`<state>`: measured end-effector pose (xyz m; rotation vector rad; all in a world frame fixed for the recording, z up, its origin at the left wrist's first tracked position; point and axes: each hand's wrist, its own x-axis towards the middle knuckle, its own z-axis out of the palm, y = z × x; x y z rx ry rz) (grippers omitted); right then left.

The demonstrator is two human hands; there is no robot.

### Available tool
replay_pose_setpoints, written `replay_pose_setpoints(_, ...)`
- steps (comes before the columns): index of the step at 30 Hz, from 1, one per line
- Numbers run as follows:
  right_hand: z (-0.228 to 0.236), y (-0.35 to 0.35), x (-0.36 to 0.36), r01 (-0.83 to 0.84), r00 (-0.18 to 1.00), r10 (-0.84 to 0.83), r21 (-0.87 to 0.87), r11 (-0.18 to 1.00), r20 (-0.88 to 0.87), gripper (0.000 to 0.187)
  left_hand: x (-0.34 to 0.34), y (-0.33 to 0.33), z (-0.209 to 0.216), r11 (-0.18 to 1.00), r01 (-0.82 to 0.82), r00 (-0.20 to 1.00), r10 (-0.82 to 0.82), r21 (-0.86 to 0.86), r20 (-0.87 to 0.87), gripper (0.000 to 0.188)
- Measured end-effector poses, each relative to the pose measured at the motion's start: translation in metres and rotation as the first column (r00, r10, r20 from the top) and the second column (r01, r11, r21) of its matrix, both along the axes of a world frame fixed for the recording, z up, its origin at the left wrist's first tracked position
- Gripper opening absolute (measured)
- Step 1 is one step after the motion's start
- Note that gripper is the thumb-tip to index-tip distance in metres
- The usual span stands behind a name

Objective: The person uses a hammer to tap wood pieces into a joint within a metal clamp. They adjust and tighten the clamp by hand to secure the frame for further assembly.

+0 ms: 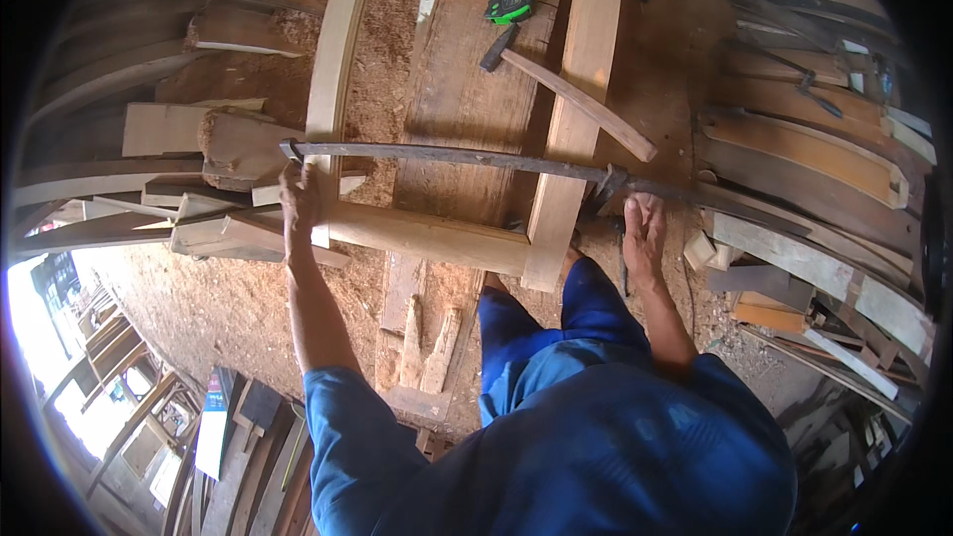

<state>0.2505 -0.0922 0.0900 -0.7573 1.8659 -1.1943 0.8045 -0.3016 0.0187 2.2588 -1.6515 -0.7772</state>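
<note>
A long dark metal bar clamp [427,153] lies across a pale wooden frame [427,236], from its left rail to past its right rail. My left hand [299,201] is closed at the clamp's left end, by the jaw at the left rail's outer edge. Beside the sliding jaw [608,182], just outside the right rail, my right hand [645,233] is closed on the clamp below the bar; its grip is partly hidden. A hammer [581,99] rests with its wooden handle over the right rail. Beyond its head sits a black and green tape measure [510,2].
Under the frame lies a wide plank [462,89] on sawdust-covered ground. Stacked boards [119,40] stand at the left, and more timber [814,159] at the right. Two short wood strips [437,352] lie before the frame. The bar runs out toward the right stack.
</note>
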Motion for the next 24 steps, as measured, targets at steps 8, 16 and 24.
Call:
replay_pose_setpoints(8,-0.013,-0.016,0.032,0.058,0.996,-0.065,-0.135,0.989,-0.054,0.059,0.002,-0.025,0.005,0.992,0.082,0.975,-0.100,-0.097,-0.196,0.063)
replay_pose_setpoints(16,-0.014,-0.048,0.047,0.064,0.911,-0.071,-0.031,0.997,-0.407,0.061,0.000,-0.049,-0.006,0.991,0.101,0.989,-0.109,-0.084,-0.096,0.067)
replay_pose_setpoints(24,-0.005,-0.050,0.051,0.085,0.886,-0.076,-0.001,0.996,-0.458,0.054,-0.017,-0.046,-0.007,0.992,0.013,1.000,-0.015,-0.124,-0.013,0.070)
